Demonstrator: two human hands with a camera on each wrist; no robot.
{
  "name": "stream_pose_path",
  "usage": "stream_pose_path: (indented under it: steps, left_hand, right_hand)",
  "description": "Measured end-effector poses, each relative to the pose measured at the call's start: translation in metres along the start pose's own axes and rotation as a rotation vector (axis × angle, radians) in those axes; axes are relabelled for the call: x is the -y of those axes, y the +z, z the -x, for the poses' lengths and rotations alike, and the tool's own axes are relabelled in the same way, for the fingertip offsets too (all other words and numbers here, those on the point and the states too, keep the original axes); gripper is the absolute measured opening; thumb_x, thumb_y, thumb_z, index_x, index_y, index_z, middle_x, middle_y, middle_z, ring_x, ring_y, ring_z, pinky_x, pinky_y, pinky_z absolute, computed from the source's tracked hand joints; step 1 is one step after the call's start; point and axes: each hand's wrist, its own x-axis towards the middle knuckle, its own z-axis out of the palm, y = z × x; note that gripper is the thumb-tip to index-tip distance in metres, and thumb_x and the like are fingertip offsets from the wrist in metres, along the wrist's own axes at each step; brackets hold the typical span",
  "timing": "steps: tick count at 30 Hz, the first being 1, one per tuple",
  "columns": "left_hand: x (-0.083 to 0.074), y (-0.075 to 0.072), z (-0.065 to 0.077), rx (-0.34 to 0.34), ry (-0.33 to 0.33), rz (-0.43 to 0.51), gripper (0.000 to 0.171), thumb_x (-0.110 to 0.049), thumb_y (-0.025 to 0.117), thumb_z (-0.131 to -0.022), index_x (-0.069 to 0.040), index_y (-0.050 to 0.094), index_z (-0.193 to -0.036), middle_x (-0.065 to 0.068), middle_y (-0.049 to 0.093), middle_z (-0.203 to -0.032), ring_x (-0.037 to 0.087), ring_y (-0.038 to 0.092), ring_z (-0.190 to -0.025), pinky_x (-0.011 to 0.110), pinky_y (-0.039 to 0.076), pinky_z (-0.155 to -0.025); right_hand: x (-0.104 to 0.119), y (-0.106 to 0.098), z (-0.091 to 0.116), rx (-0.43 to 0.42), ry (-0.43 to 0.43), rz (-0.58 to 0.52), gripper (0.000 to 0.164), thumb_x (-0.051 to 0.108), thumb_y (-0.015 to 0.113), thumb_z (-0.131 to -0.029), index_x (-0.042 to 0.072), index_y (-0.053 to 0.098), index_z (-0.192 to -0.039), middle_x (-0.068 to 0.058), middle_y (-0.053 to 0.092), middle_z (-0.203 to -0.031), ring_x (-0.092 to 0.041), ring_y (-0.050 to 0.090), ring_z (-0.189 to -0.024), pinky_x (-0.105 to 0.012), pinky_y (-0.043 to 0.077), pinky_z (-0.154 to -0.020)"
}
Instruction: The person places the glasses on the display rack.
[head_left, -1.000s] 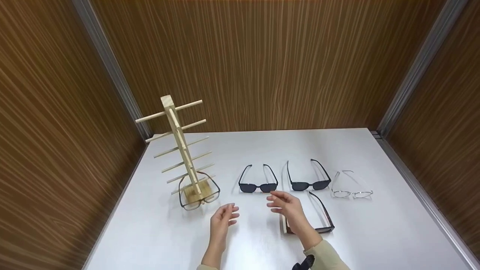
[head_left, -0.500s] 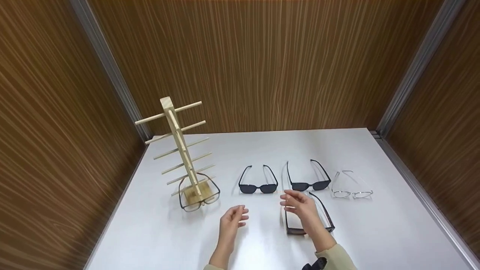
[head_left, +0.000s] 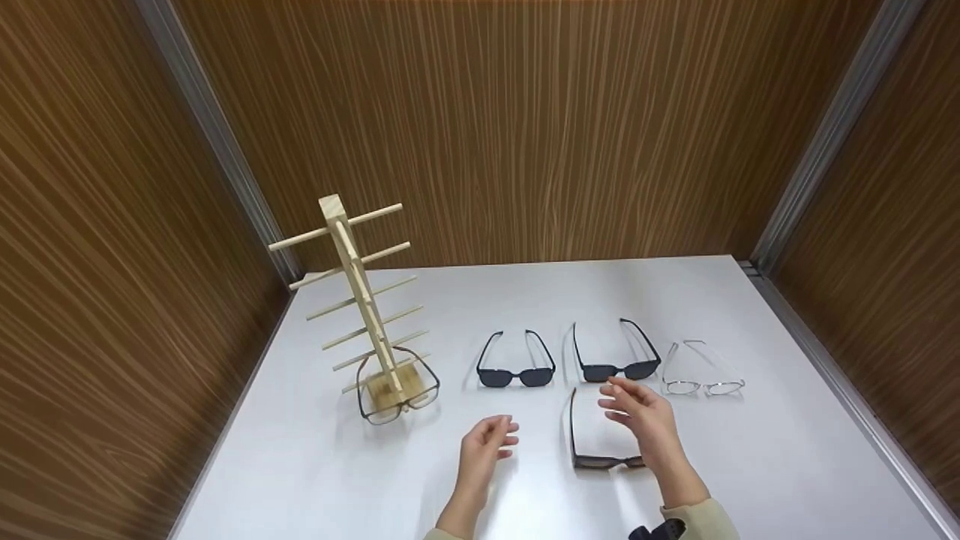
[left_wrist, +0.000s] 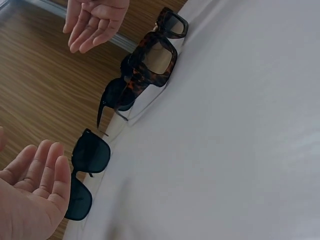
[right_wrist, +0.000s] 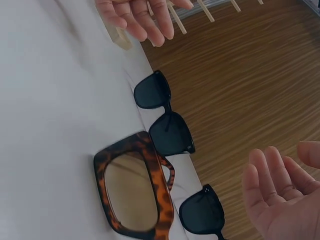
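My left hand [head_left: 484, 446] hovers over the white table with relaxed fingers and nothing in them. My right hand [head_left: 645, 416], also holding nothing, is over the tortoiseshell sunglasses [head_left: 596, 463] and covers their right side in the head view. Those sunglasses show brown mottled rims and tan lenses [right_wrist: 131, 192] in the right wrist view. Behind the hands lie black sunglasses [head_left: 516, 377] and a second black pair [head_left: 621, 371], arms unfolded toward the back wall. Clear thin-framed glasses [head_left: 703, 388] lie to the right of my right hand.
A wooden glasses stand [head_left: 367, 300] with several pegs rises at the left. Thin-rimmed glasses [head_left: 401, 411] sit low on it. Wood-grain panels [head_left: 525, 135] wall the white table [head_left: 315, 480] at the back and both sides.
Both hands have moved to the right, the right hand passing across the tortoiseshell sunglasses from their left side to their right side. The glasses and the stand stay in place.
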Motion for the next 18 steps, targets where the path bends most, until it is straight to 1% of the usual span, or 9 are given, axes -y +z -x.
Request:
stream_pose_path:
  steps: [3, 6, 10, 13, 15, 17, 18]
  left_hand:
    - [0.001, 0.007, 0.000, 0.011, -0.006, -0.012, 0.042, -0.034, 0.057, -0.092, 0.003, 0.060, -0.111, 0.006, 0.068, -0.095, 0.019, 0.064, -0.083, 0.033, 0.053, -0.072]
    - [0.002, 0.011, 0.000, 0.018, -0.012, -0.019, 0.042, -0.034, 0.058, -0.092, 0.003, 0.060, -0.111, 0.006, 0.068, -0.094, 0.019, 0.064, -0.082, 0.033, 0.053, -0.073]
    - [0.005, 0.015, 0.001, 0.033, 0.002, -0.005, 0.038, -0.029, 0.062, -0.090, 0.003, 0.060, -0.110, 0.006, 0.068, -0.094, 0.019, 0.064, -0.082, 0.034, 0.053, -0.072]
    - [-0.005, 0.020, 0.008, 0.050, 0.022, 0.002, 0.031, -0.020, 0.063, -0.089, 0.004, 0.060, -0.109, 0.008, 0.067, -0.093, 0.022, 0.064, -0.082, 0.038, 0.053, -0.073]
    - [-0.012, 0.023, 0.014, 0.055, 0.039, -0.006, 0.029, -0.016, 0.063, -0.089, 0.006, 0.060, -0.108, 0.007, 0.067, -0.092, 0.022, 0.064, -0.082, 0.039, 0.053, -0.074]
    - [-0.021, 0.026, 0.019, 0.064, 0.038, -0.018, 0.028, -0.014, 0.063, -0.089, 0.006, 0.059, -0.108, 0.007, 0.066, -0.091, 0.022, 0.064, -0.082, 0.040, 0.053, -0.075]
    - [-0.021, 0.027, 0.020, 0.067, 0.037, -0.020, 0.029, -0.014, 0.063, -0.088, 0.006, 0.059, -0.108, 0.005, 0.066, -0.091, 0.021, 0.064, -0.082, 0.039, 0.053, -0.074]
  right_hand:
    - [0.004, -0.011, 0.001, -0.010, -0.010, 0.004, 0.041, 0.014, 0.061, -0.091, -0.009, 0.049, -0.123, -0.010, 0.067, -0.099, -0.025, 0.065, -0.090, -0.037, 0.052, -0.081]
    - [0.005, -0.019, 0.004, -0.023, -0.022, 0.015, 0.042, 0.015, 0.060, -0.091, -0.009, 0.048, -0.124, -0.008, 0.067, -0.099, -0.023, 0.065, -0.090, -0.035, 0.052, -0.081]
    - [0.006, -0.030, 0.007, -0.047, -0.026, 0.019, 0.045, 0.016, 0.060, -0.092, -0.010, 0.046, -0.126, -0.004, 0.068, -0.096, -0.021, 0.066, -0.088, -0.033, 0.052, -0.079]
    - [0.009, -0.039, 0.009, -0.069, -0.030, 0.006, 0.047, 0.017, 0.060, -0.092, -0.011, 0.045, -0.127, -0.002, 0.069, -0.093, -0.021, 0.066, -0.086, -0.032, 0.053, -0.078]
    - [0.012, -0.045, 0.010, -0.087, -0.028, -0.002, 0.041, 0.017, 0.060, -0.092, -0.007, 0.050, -0.123, -0.001, 0.069, -0.092, -0.020, 0.067, -0.085, -0.032, 0.053, -0.078]
    - [0.014, -0.051, 0.013, -0.098, -0.027, -0.016, 0.040, 0.017, 0.061, -0.091, -0.006, 0.051, -0.122, -0.001, 0.070, -0.091, -0.020, 0.067, -0.085, -0.032, 0.053, -0.078]
    - [0.014, -0.054, 0.014, -0.106, -0.026, -0.018, 0.037, 0.017, 0.061, -0.091, -0.005, 0.053, -0.120, -0.001, 0.070, -0.091, -0.019, 0.067, -0.084, -0.032, 0.053, -0.078]
